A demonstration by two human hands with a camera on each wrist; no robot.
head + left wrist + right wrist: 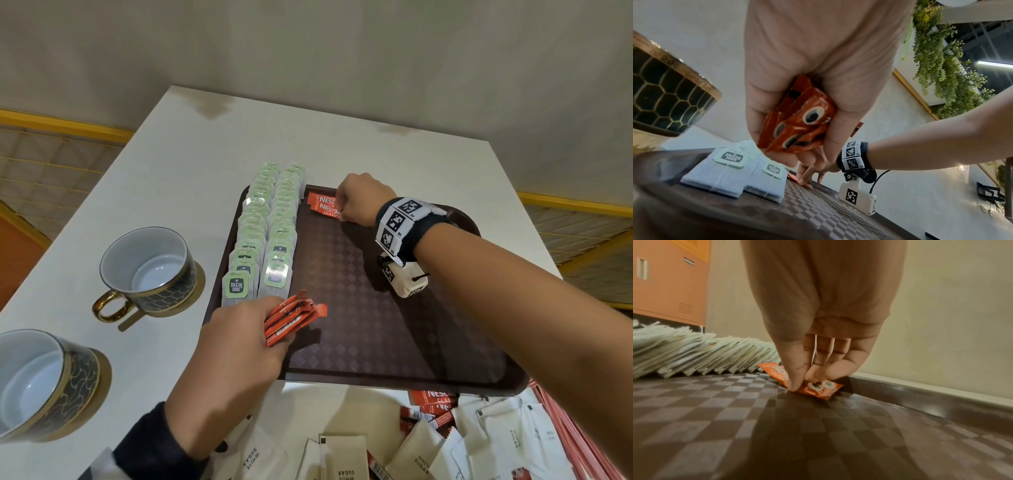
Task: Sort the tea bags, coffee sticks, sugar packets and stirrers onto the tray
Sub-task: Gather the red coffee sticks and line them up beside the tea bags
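Note:
A dark brown tray (pixel 376 342) lies on the white table. Two rows of green-tagged tea bags (pixel 270 226) fill its left side. At the tray's far edge lie two red coffee sticks (pixel 323 204), and my right hand (pixel 356 202) pinches the nearer one (pixel 813 387) against the tray floor (pixel 756 426) with thumb and fingertips. My left hand (pixel 239 342) grips a bundle of several red coffee sticks (pixel 291 318) over the tray's front left corner; the left wrist view shows the bundle (pixel 799 120) held in curled fingers. Tea bags (pixel 694 353) stand left of the right hand.
Two dark, gold-trimmed cups (pixel 147 270) (pixel 37 383) sit on coasters left of the tray. A heap of white sugar packets (pixel 428 448), more coffee sticks (pixel 435 404) and red stirrers (pixel 575 438) lies at the table's near edge. The table ends just right of the tray.

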